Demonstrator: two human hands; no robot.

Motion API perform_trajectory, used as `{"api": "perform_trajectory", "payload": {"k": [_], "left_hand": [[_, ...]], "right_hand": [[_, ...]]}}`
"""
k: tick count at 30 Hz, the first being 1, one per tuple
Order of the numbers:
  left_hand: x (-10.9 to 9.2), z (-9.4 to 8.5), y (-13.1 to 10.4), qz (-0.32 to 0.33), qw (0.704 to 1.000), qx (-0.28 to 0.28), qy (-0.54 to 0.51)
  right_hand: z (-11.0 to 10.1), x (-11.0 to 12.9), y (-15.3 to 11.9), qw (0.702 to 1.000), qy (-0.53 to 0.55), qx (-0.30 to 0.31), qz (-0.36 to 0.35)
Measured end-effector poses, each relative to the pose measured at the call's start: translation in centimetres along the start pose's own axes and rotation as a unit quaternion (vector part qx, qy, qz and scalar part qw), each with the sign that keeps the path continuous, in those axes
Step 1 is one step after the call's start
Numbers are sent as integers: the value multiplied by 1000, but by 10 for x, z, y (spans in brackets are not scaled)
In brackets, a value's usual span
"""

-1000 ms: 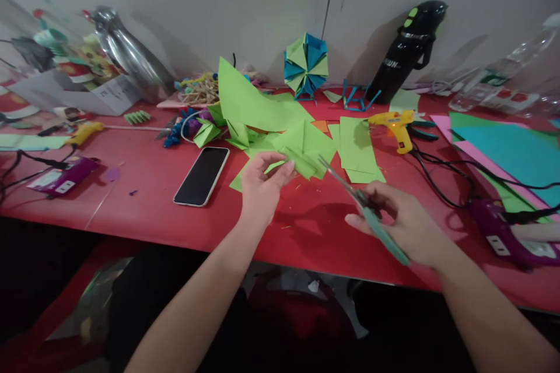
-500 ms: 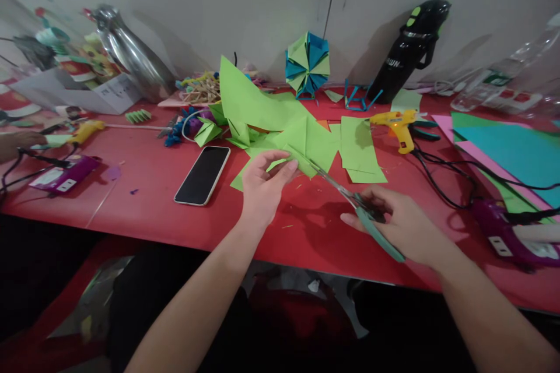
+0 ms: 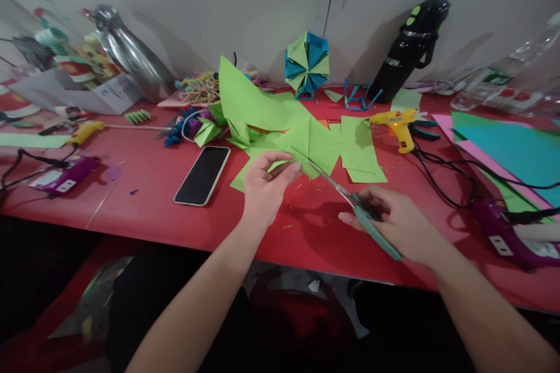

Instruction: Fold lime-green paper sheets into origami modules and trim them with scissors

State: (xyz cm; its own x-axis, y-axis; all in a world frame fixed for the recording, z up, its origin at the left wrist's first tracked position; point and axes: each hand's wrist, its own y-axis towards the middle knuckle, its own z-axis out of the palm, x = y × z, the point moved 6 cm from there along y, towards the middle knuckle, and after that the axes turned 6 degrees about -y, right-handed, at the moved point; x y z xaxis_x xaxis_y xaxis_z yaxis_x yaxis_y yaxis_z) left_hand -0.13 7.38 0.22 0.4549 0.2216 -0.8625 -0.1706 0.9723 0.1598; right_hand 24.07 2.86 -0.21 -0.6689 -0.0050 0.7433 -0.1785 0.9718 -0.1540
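Observation:
My left hand (image 3: 270, 182) pinches the edge of a green paper piece (image 3: 308, 168) between thumb and fingers. In my right hand (image 3: 389, 217) are scissors (image 3: 370, 222) with green handles, their blades pointing up and left and touching that paper. The blades look nearly closed. Behind my hands lies a pile of green sheets, one large sheet (image 3: 258, 99) curling upward. Folded green pieces (image 3: 207, 131) rest at the pile's left.
A phone (image 3: 203, 176) lies left of my left hand. The yellow glue gun (image 3: 400, 127), its black cable and a purple power strip (image 3: 510, 232) are at right. A blue-green paper ball (image 3: 307, 65) and black bottle (image 3: 406, 49) stand at the wall.
The other person's hand at the far left has left the view, and a pale green strip shows there. My hands and the scissors have barely shifted.

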Motion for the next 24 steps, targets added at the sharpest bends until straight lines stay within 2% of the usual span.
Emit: {"api": "perform_trajectory", "payload": {"k": [24], "left_hand": [[1, 0, -2, 9, 1000, 13, 7]], "right_hand": [[1, 2, -1, 1000, 24, 0, 11]]}}
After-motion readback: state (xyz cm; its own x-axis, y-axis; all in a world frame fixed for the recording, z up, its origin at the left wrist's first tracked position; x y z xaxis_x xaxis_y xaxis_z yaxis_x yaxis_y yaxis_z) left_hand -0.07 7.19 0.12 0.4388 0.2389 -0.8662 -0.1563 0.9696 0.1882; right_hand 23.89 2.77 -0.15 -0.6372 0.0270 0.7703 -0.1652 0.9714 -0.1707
